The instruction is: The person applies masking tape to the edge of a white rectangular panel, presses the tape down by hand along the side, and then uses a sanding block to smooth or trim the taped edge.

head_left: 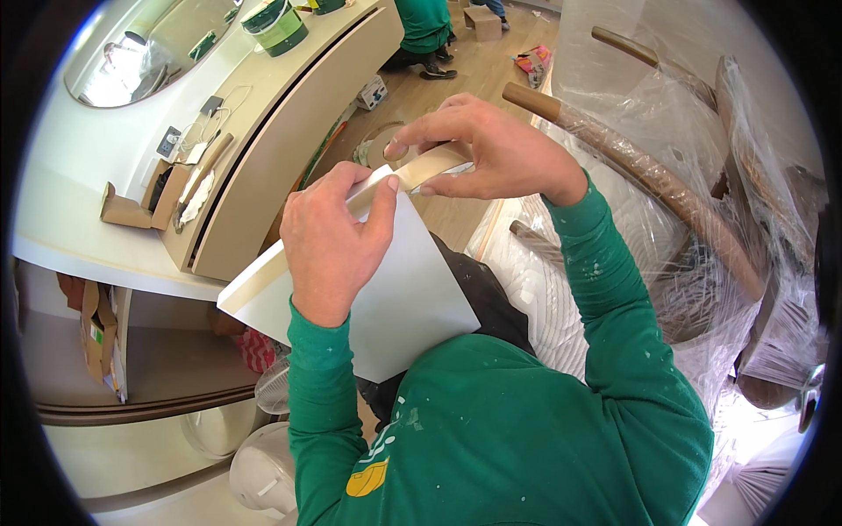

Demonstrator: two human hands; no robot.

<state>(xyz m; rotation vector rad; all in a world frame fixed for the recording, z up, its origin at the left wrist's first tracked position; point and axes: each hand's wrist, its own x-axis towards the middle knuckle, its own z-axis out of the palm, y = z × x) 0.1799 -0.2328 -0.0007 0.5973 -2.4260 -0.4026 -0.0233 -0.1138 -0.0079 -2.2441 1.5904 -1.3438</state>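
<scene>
A white flat panel point(405, 294) leans against my lap, its upper edge slanting up and to the right. Along that edge runs a strip of pale masking tape point(274, 270). My left hand point(331, 237) pinches the taped edge near the panel's top corner, with the thumb on the near side. My right hand point(500, 153) grips a roll of masking tape point(441, 161) just beyond that corner, thumb below and fingers above. The roll is partly covered by the right fingers. Tape appears to stretch between the roll and the corner.
A long beige drawer unit point(294, 131) runs along the left, with a green paint bucket point(274, 26) and an opened cardboard box point(145, 202) on it. Plastic-wrapped brown tubes point(649, 175) lie at right over a white mattress point(548, 302). Another person point(424, 31) crouches far ahead.
</scene>
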